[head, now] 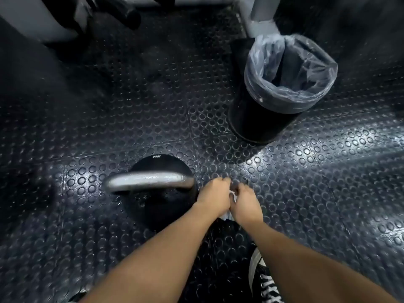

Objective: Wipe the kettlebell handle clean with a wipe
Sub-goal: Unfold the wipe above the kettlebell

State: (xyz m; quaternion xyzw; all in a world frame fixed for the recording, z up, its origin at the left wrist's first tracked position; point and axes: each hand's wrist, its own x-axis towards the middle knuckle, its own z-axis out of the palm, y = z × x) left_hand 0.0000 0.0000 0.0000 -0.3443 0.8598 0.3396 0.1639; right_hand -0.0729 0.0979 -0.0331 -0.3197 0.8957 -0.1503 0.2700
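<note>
Meeting beside the kettlebell [157, 193], both hands [215, 194] [247, 201] pinch a wipe [233, 196].

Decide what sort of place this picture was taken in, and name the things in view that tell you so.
Most likely a gym. A black kettlebell with a steel handle stands on studded rubber flooring, a lined waste bin stands nearby, and grey equipment frames show at the top edge.
</note>
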